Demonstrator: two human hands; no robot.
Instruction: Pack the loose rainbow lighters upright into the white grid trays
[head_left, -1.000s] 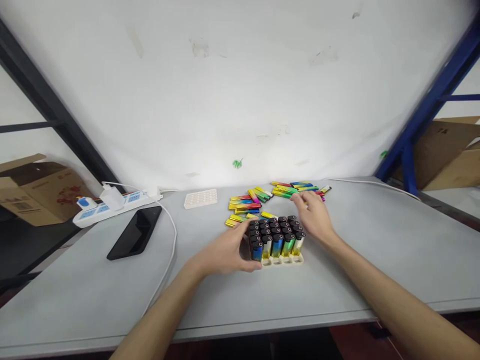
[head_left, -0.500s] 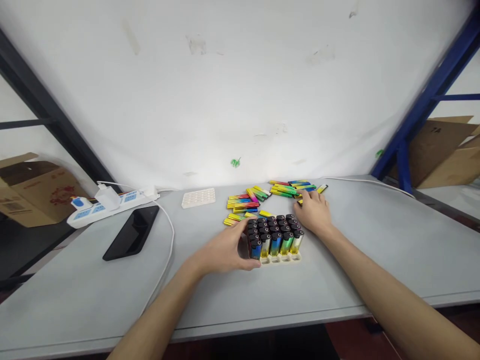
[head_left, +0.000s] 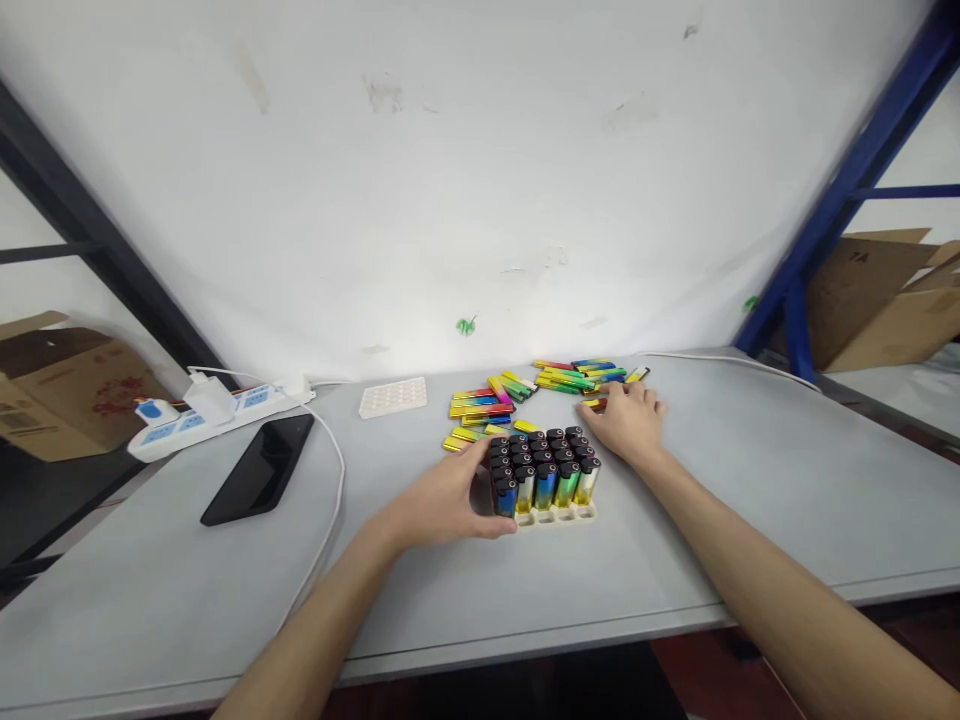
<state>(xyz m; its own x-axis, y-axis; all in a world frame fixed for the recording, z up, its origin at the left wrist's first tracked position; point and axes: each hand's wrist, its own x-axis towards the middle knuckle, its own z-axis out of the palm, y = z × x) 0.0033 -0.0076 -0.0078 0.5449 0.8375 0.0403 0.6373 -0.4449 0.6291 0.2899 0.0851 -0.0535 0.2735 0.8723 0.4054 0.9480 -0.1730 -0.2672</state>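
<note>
On the grey table (head_left: 675, 540), my left hand (head_left: 450, 495) curls round the left side of the tray (head_left: 559, 516) of upright lighters. My right hand (head_left: 626, 420) rests on a loose lighter (head_left: 592, 404) just behind it; I cannot tell whether it is pinched. I judge it light, stiff and slick, so grip it mid-body.

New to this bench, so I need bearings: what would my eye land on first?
A tray of upright lighters, black-capped and rainbow-bodied, stands at centre, with the left hand clasping its left side. Behind it loose lighters lie scattered, the right hand resting on some. A black phone lies far left beside a power strip.
</note>
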